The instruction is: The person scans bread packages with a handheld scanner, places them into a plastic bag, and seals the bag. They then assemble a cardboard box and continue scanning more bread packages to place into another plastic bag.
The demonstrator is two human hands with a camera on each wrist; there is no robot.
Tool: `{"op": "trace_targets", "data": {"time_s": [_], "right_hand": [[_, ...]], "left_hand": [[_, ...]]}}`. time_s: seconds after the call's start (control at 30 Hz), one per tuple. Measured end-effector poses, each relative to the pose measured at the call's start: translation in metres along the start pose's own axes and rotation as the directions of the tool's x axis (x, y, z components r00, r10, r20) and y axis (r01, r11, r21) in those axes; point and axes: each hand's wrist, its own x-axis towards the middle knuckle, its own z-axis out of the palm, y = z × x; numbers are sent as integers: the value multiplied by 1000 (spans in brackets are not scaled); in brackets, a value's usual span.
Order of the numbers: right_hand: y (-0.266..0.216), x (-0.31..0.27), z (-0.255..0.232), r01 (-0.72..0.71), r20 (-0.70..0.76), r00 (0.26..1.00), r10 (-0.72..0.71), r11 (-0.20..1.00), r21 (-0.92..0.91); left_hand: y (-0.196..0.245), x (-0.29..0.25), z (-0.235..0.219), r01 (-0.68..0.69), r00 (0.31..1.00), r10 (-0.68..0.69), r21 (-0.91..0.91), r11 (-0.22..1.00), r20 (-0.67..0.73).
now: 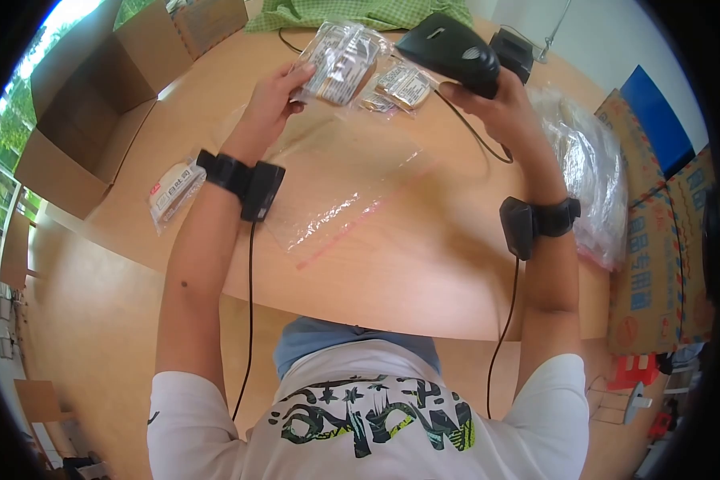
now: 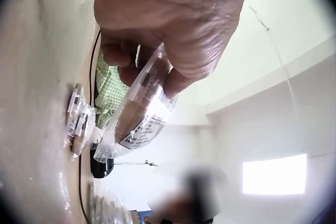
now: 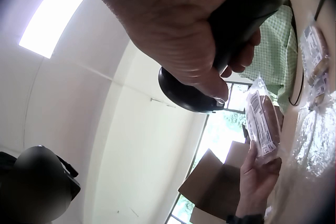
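Note:
The left hand [image 1: 276, 104] pinches a clear bag with a labelled, bread-like item [image 1: 341, 64] above the table's far part; in the left wrist view thumb and fingers grip the bag's edge [image 2: 142, 116]. The right hand [image 1: 500, 108] is wrapped round the handle of a black handheld scanner [image 1: 448, 52], whose head points toward the bag; the two stay apart. In the right wrist view the scanner [image 3: 244, 16] is partly covered by the right hand [image 3: 173, 29], and the held bag [image 3: 262, 121] shows its printed label. Similar packets [image 1: 402, 86] lie on the table between the hands.
A flat clear plastic bag [image 1: 340, 216] lies mid-table. One more packet [image 1: 176, 192] sits at the left, near an open cardboard box [image 1: 88, 104]. Stacked plastic bags [image 1: 588, 172] and cardboard [image 1: 656, 272] are at the right; a green checked cloth [image 1: 352, 12] and a black stand [image 1: 512, 54] are at the back.

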Motion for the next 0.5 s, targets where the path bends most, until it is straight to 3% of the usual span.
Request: {"op": "trace_targets", "data": {"time_s": [0.07,0.17,0.27,0.37,0.47,0.5], "right_hand": [[-15,-3,-9,-67,-46,997,66,997,-28],[-19,-3,-16,-66,-94,993,67,998,12],[-23,-5,-19,-63,-116,991,69,997,52],[-12,-1,-22,-32,-143,989,40,998,61],[-15,-1,-24,-41,-130,990,48,998,55],[-14,0,-23,-33,-141,989,40,998,54]], "left_hand": [[3,19,4,39,999,-39,-40,998,-2],[8,54,14,148,988,-152,95,984,36],[3,65,34,70,997,-69,-22,997,40],[-1,56,33,77,982,-27,266,961,-187],[-6,37,-10,-72,987,152,708,703,-51],[6,17,-19,-61,991,130,750,659,-33]]}}
